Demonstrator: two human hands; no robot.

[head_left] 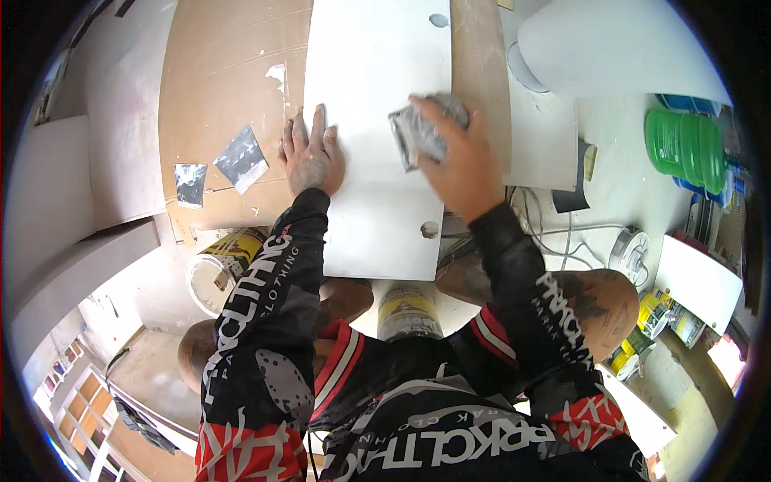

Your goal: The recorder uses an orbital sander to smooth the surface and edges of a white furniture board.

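Observation:
A long white panel (377, 161) lies lengthwise in front of me on a brown cardboard-covered surface. My right hand (462, 157) grips a dusty grey sanding block (426, 132) with sandpaper around it, on the panel's right part. Motion smears it a little. Flat on the panel's left edge rests my left hand (313, 157), its fingers stretched out and dusty. Two worn grey sandpaper pieces, one larger (241, 158) and one smaller (191, 185), lie on the cardboard left of that hand. A round hole (429, 230) shows near the panel's close end, and another (438, 20) near its far end.
Paint buckets stand at the left (213, 277) and between my legs (408, 313). Cables (554, 229) run over the floor to a reel (629, 253) at the right. Farther right are a green water jug (683, 145) and a white board (699, 281).

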